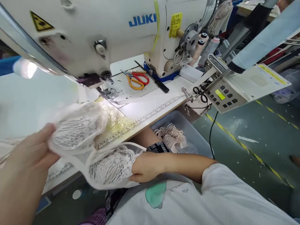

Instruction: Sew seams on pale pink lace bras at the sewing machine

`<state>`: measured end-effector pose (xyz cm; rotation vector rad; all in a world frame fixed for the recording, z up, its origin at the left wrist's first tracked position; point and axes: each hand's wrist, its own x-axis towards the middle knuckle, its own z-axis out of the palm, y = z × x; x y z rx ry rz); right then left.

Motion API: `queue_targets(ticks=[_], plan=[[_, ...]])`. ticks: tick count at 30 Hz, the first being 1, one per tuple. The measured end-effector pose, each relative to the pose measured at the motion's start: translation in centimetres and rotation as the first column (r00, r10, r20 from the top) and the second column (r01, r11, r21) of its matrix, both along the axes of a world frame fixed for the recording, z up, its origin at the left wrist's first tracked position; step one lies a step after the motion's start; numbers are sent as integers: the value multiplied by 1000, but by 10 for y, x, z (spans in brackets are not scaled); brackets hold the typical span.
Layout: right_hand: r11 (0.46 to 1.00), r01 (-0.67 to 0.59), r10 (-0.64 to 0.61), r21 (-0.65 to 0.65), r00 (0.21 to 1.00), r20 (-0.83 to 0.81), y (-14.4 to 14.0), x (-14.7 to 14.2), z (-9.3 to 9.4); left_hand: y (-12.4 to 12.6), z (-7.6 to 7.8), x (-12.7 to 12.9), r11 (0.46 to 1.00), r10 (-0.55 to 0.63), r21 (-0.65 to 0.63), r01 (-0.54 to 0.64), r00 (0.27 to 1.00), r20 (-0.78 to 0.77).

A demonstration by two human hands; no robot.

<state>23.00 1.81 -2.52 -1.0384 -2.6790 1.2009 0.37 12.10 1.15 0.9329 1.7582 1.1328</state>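
Observation:
A white lace bra (110,168) is stretched between my two hands, in front of the sewing machine (131,37) and over the table's front edge. My left hand (35,150) grips the outer side of one lace cup, thumb on top. At the other cup, my right hand (147,167) is closed on its outer edge, close to my shirt; its fingertips are partly hidden by the fabric. The far cup lies near the needle area (109,92), and its upper edge is blurred.
Red- and orange-handled scissors (138,81) and a black-handled tool (161,86) lie on the machine bed. A ruler strip (150,114) runs along the table edge. Below stands a grey bin (199,140) with lace pieces. At right are a control panel (222,95) and thread cones (201,47).

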Motion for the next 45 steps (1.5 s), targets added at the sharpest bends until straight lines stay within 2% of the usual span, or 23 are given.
queue_targets(ticks=[2,3,4,5,6,7,8,9,11,13,16,19,23,26,32,36,40,43,45], plan=[[993,-109,105,34,990,99,12,13,14,10,10,1,996,91,-30,-87,987,132],[996,-55,50,75,996,75,21,21,20,10,14,3,994,102,-44,-96,977,186],[994,57,-56,96,998,-16,32,28,27,8,16,4,995,94,-53,-84,971,221],[967,229,-216,109,969,-119,44,33,33,4,16,6,997,74,-56,-62,967,244],[897,423,-390,128,894,-222,59,35,38,0,16,8,998,49,-58,-35,965,259],[823,556,-502,115,807,-311,73,34,41,-5,15,9,998,23,-57,-8,963,269],[780,621,-560,71,745,-364,88,30,43,-9,13,10,999,2,-52,13,961,276],[779,626,-575,13,723,-383,102,23,44,-12,11,9,998,-24,-46,38,961,275],[854,505,-513,-126,776,-368,123,4,41,-17,7,4,996,-68,-35,79,966,249],[896,378,-440,-232,820,-365,136,-13,34,-18,2,-4,993,-111,-28,119,974,199],[888,311,-435,-338,806,-402,141,-28,21,-17,-3,-17,968,-235,-69,242,968,89],[872,310,-458,-379,790,-408,140,-29,15,-12,-4,-20,905,-416,-146,401,905,-91],[871,354,-469,-340,804,-366,140,-27,17,-2,-4,-8,841,-535,-111,529,787,-308],[872,389,-476,-297,813,-334,141,-30,20,6,-7,-1,786,-600,-109,608,710,-368],[891,402,-452,-211,830,-328,143,-34,16,17,-13,2,735,-637,-104,670,630,-444],[898,414,-439,-146,842,-312,141,-35,14,19,-14,6,781,-593,-149,606,646,-481],[888,459,-449,-27,851,-272,134,-39,17,15,-6,12,842,-515,-146,518,696,-501],[848,516,-481,125,846,-229,126,-42,21,4,4,17,856,-488,-91,508,739,-465],[811,537,-500,232,843,-201,120,-42,23,-6,9,21,873,-477,-77,482,809,-344]])
